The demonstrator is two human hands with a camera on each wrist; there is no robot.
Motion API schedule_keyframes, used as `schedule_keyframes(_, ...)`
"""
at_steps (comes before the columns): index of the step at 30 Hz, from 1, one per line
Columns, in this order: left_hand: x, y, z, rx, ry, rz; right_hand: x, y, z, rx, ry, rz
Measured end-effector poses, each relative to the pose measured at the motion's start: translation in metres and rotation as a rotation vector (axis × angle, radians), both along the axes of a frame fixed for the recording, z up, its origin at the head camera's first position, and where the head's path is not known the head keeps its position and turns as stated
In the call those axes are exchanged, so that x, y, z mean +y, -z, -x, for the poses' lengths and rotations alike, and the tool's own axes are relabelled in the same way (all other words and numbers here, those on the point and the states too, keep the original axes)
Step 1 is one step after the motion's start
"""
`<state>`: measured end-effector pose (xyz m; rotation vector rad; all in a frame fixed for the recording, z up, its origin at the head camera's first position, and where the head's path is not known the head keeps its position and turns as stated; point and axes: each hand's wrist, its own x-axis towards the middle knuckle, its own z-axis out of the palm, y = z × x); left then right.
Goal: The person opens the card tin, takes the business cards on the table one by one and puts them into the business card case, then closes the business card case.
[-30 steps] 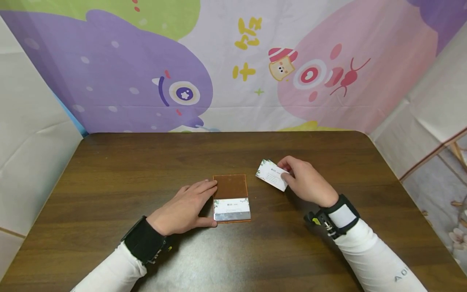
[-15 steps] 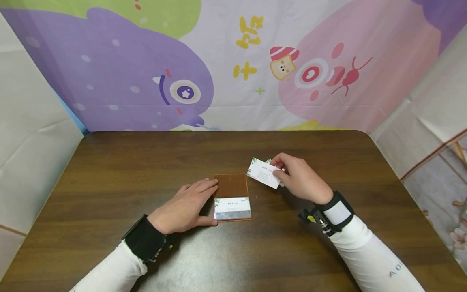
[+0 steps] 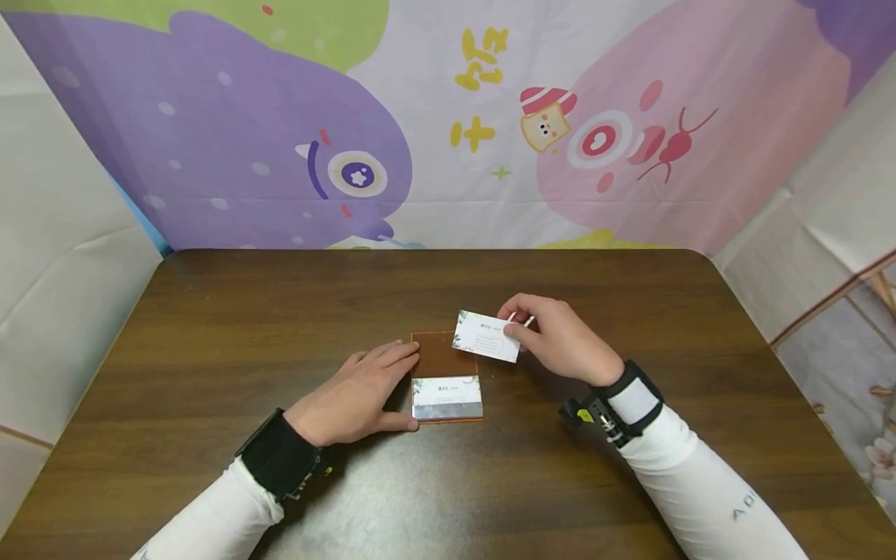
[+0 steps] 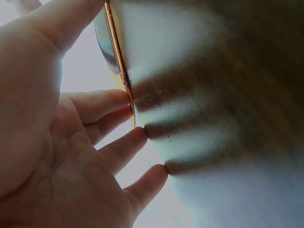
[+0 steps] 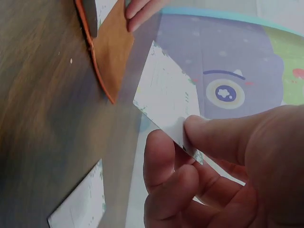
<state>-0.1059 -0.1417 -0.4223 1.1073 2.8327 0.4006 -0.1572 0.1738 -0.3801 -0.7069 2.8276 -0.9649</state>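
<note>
My right hand (image 3: 556, 336) pinches a white business card (image 3: 484, 337) with a leaf-pattern border between thumb and fingers. The card overlaps the upper right corner of a brown card holder (image 3: 437, 358) in the head view; the right wrist view has it raised above the table. A similar business card (image 3: 446, 387) sits in the holder's lower part, behind a greyish strip. My left hand (image 3: 353, 397) rests at the holder's left side, fingers extended, fingertips and thumb against its edge. In the left wrist view, the holder's edge (image 4: 116, 52) runs along the fingertips (image 4: 124, 97).
Another white card (image 5: 80, 204) lies on the table under my right hand, mostly hidden in the head view. The dark wooden table (image 3: 294, 303) ends at a cartoon-printed cloth (image 3: 448, 202) at the back. Pale panels (image 3: 70, 233) stand at both sides.
My right hand has moved left with the card, separating it from another card and bringing it over the holder's corner. The left hand and holder have stayed in place.
</note>
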Motion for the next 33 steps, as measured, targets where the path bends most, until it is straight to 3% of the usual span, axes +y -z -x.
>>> schedule_keyframes(33, 0.000, -0.001, 0.000, -0.013, -0.011, -0.027, -0.040, 0.012, 0.001, -0.022, -0.157, -0.008)
